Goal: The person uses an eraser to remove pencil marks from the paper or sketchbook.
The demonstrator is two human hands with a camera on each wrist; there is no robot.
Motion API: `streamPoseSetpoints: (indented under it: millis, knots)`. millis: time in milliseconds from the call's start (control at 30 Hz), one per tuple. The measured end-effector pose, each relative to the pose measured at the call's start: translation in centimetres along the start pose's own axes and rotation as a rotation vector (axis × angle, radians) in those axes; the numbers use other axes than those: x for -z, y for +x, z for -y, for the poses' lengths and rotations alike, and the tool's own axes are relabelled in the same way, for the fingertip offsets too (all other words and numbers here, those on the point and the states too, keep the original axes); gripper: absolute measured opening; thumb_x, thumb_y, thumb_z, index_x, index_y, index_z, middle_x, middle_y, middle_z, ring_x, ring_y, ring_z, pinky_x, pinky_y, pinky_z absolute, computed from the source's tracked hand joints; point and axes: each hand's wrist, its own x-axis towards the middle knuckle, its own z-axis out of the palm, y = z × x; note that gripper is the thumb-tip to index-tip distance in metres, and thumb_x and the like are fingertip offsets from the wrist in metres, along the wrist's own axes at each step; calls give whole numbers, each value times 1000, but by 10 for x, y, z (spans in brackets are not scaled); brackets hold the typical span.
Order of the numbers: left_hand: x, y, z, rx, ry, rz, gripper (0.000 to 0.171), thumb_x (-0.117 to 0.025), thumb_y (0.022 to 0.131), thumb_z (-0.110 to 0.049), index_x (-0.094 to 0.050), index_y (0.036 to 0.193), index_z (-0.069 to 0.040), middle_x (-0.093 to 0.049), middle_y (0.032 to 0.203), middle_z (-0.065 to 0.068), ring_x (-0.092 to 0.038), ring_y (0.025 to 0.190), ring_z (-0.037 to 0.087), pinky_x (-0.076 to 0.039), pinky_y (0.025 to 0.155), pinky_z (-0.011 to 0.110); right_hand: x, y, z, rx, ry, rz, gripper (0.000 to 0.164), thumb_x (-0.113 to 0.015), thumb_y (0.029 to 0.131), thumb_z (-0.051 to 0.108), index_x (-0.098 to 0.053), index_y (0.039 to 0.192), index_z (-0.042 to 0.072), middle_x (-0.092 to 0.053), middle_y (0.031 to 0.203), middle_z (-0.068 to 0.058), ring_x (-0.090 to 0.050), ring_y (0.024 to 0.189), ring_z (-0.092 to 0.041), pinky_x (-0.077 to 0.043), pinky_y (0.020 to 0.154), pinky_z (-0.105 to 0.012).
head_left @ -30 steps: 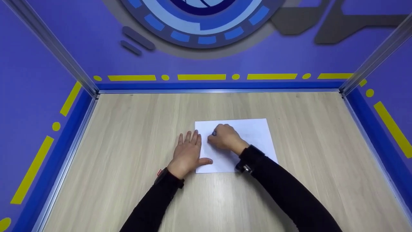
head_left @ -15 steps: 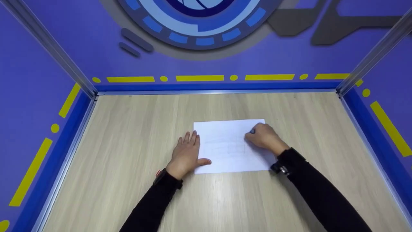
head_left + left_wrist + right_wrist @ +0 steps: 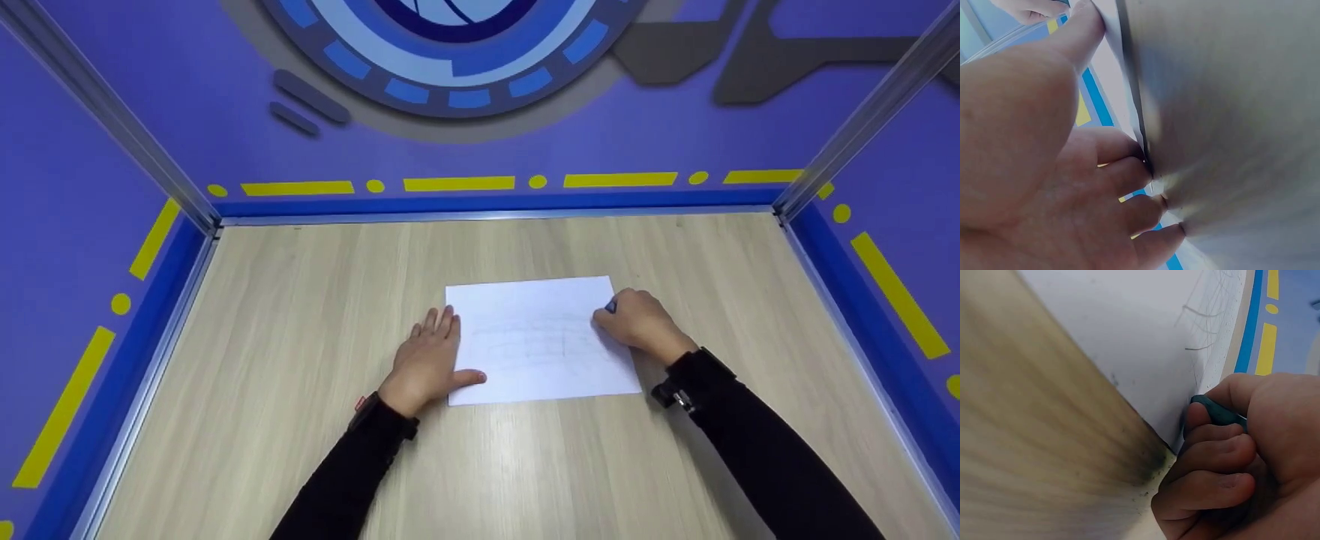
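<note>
A white sheet of paper [image 3: 525, 382] lies flat on the wooden table, bearing faint grey pencil lines. My left hand [image 3: 424, 364] rests at the sheet's left edge, fingers straight and spread, with the thumb on the paper. In the left wrist view, the fingertips [image 3: 1171, 233] touch the tabletop beside that edge. My right hand [image 3: 643, 324] is at the sheet's right edge, fingers curled round a small dark teal eraser [image 3: 1216, 410]. Most of the eraser is hidden in the hand. Dark crumbs are scattered close by, and a few pencil strokes [image 3: 1202, 347] show on the paper.
The light wooden tabletop [image 3: 322, 300] is enclosed by blue printed panels at the back and both sides. Metal strips [image 3: 495, 215] run along the panels' foot. Both wrists wear black bands with devices.
My right hand has swept with the eraser from the sheet's left part to its right edge, uncovering faint lines. The left hand stays at the left edge; the view has shifted slightly.
</note>
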Motion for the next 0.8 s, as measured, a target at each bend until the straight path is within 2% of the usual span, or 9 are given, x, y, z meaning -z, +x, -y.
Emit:
streamPoseSetpoints:
  millis: [133, 267, 467, 633, 800]
  knots:
    - [-1, 2, 1, -7, 10, 6, 116, -74, 96, -71, -30, 172, 3, -20, 184, 22, -17, 173, 43, -27, 139, 58, 3, -2, 3, -11, -12, 15, 35, -60, 101, 37, -59, 78, 11, -56, 80, -7, -56, 73, -24, -43, 62, -33]
    - [-2, 2, 2, -5, 13, -1, 116, -74, 95, -71, -30, 172, 4, -20, 184, 22, -17, 173, 43, -27, 138, 58, 0, -4, 20, -7, 26, 53, 38, -58, 104, 38, -54, 75, 14, -52, 77, -4, -54, 70, -21, -42, 62, -33]
    - [-1, -1, 2, -8, 10, -5, 115, -73, 96, -71, -29, 173, 3, -20, 184, 21, -17, 173, 43, -27, 138, 59, -18, -2, 71, 51, 43, 92, 46, -59, 104, 38, -47, 65, 18, -45, 67, 3, -48, 65, -19, -40, 62, -33]
    - [-1, 0, 2, -13, 10, -9, 116, -74, 95, -71, -30, 172, 4, -22, 184, 23, -18, 172, 45, -28, 138, 60, -44, 3, 123, 137, -5, 67, 37, -67, 99, 33, -60, 67, 16, -60, 74, -2, -58, 74, -22, -48, 70, -34]
    - [0, 0, 1, -18, 11, -18, 114, -76, 95, -69, -32, 171, 4, -24, 183, 23, -20, 172, 46, -28, 137, 61, -72, 10, 165, 201, -22, 55, 36, -68, 100, 31, -61, 68, 16, -68, 82, -8, -63, 79, -26, -54, 76, -40]
